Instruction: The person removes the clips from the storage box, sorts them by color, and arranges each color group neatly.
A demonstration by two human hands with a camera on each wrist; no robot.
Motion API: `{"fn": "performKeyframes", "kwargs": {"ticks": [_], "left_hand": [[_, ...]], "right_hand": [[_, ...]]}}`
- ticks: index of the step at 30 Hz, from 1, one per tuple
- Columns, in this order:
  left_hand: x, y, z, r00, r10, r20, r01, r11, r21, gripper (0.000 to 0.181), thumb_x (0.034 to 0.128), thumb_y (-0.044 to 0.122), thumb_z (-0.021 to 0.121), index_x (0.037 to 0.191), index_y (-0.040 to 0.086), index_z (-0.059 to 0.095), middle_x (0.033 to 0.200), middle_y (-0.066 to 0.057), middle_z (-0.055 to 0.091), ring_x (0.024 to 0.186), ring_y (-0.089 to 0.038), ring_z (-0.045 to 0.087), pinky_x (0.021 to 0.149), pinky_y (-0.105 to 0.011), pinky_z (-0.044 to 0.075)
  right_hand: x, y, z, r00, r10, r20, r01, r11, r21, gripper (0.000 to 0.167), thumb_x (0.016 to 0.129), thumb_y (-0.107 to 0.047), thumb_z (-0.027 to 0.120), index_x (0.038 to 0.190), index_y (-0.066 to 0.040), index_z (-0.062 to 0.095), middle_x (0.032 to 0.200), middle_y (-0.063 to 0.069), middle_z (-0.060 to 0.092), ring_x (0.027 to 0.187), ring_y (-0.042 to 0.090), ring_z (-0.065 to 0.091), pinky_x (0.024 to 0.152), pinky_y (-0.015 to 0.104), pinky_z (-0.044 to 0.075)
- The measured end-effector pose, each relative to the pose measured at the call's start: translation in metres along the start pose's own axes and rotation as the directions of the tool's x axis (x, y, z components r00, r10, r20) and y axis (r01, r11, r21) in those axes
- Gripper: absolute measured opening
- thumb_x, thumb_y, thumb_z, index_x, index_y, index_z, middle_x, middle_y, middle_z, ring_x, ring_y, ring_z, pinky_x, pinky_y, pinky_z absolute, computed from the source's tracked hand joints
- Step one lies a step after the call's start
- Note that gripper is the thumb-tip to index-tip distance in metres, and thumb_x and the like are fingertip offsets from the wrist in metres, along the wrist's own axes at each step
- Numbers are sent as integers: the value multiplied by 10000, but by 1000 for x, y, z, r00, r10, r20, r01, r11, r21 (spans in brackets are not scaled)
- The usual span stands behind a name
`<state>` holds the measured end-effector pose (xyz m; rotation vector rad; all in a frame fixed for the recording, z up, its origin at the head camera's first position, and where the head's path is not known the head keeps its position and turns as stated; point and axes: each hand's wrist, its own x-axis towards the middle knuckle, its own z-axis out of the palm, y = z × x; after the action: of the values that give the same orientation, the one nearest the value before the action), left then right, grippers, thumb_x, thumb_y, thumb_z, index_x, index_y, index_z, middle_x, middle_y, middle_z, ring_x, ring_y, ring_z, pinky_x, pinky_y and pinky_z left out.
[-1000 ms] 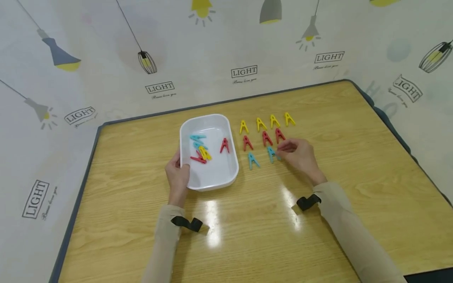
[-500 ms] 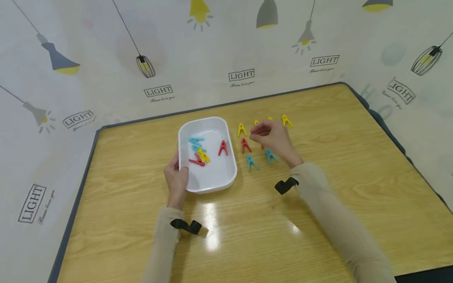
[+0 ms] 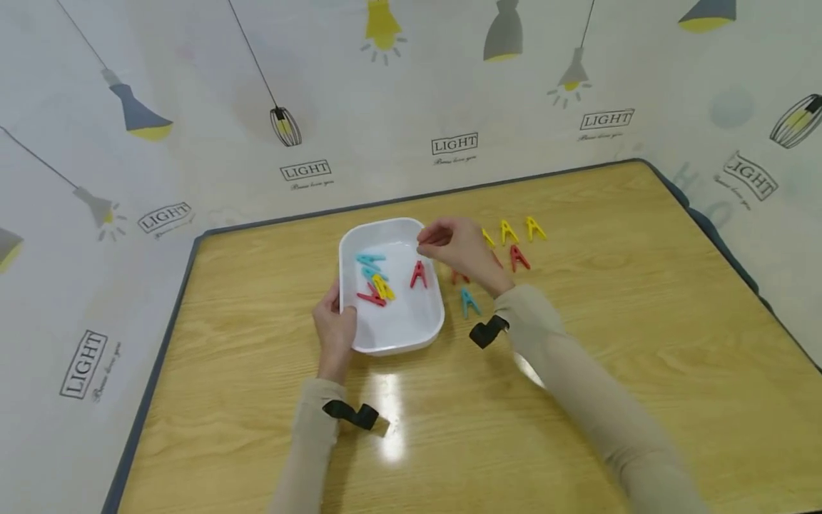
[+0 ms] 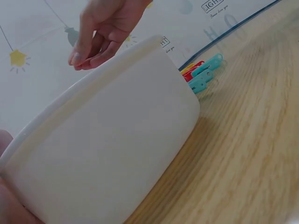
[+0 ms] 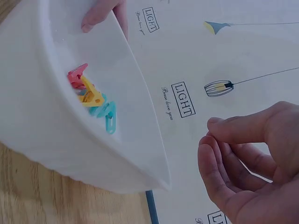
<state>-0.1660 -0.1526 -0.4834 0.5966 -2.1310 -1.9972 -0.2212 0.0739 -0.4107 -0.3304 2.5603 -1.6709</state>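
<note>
My left hand [image 3: 335, 330] grips the left wall of the white tray [image 3: 393, 347], thumb on the rim. Inside lie red clips, among them one by the right side [image 3: 418, 274], a yellow clip [image 3: 383, 288] and blue clips [image 3: 370, 260]. Over the tray's right rim is my right hand [image 3: 461, 248]. Its fingers are loosely curled with the thumb near the index fingertip, and the right wrist view shows nothing between them. In that view the hand [image 5: 252, 158] hangs beside the tray [image 5: 93, 163].
Right of the tray, clips stand in rows on the wooden table [image 3: 610, 285]: yellow [image 3: 534, 228] at the back, red [image 3: 519, 258] in the middle, blue [image 3: 469, 303] in front. My right hand and forearm cover some of them. A patterned wall covering [image 3: 385, 107] rises behind.
My right hand has moved left from the front blue clip, across the rows, to above the tray's right rim. My left hand keeps its grip on the tray. The head view has shifted slightly.
</note>
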Motion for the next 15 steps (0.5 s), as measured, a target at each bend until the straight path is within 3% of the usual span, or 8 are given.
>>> {"fn": "performKeyframes", "kwargs": {"ticks": [8, 15], "left_hand": [[2, 0, -4, 1000, 4, -25, -4, 1000, 14, 657, 811, -165, 405, 1436, -13, 537, 1409, -243, 589, 1271, -329, 584, 1069, -436, 503], [0, -1, 0, 1000, 26, -14, -25, 1000, 15, 669, 793, -180, 420, 1428, -13, 548, 1383, -249, 607, 1233, -343, 612, 1036, -444, 528]], "right_hand": [[26, -21, 34, 999, -9, 34, 9, 1000, -2, 123, 893, -76, 742, 1001, -18, 729, 985, 142, 747, 881, 231, 691, 772, 266, 573], [50, -18, 57, 1000, 31, 6, -31, 999, -15, 108, 890, -77, 744, 982, -21, 735, 959, 130, 740, 865, 211, 674, 745, 244, 546]]}}
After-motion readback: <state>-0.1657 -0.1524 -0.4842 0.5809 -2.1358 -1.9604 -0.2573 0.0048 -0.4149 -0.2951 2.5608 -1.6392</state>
